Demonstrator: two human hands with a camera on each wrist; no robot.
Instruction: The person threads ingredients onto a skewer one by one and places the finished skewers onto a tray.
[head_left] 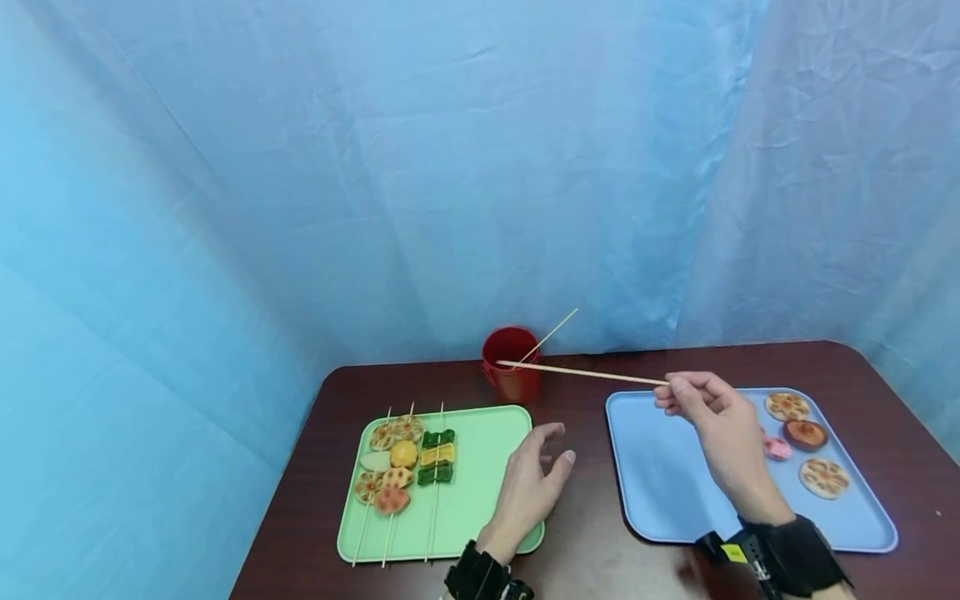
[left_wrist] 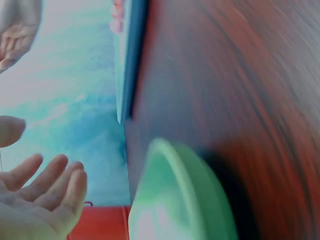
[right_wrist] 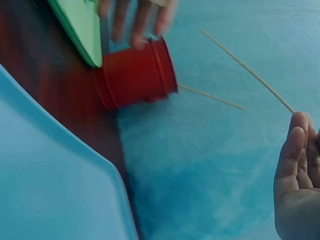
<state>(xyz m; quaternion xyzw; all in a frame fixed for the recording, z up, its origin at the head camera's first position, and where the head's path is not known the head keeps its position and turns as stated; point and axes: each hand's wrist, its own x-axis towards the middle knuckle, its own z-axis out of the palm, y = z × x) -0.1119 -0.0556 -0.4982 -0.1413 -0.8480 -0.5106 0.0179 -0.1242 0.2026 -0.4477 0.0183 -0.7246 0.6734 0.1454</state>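
Note:
My right hand [head_left: 693,398] pinches a thin wooden skewer [head_left: 581,372] by its near end above the blue tray [head_left: 675,492]; the far tip reaches the red cup [head_left: 512,364]. One more skewer [head_left: 551,333] leans out of that cup. My left hand [head_left: 534,479] hovers open with relaxed fingers over the right edge of the green tray [head_left: 487,467]. Three loaded skewers [head_left: 405,467] lie on the green tray's left side. In the right wrist view the held skewer [right_wrist: 247,70] and the red cup [right_wrist: 136,74] show against the blue backdrop.
Lotus-root slices [head_left: 823,477], a brown round piece [head_left: 805,434] and a pink piece [head_left: 777,448] lie on the blue tray's right side. The dark wooden table [head_left: 585,542] is rounded at its far corners. A blue curtain [head_left: 450,167] closes off the back and sides.

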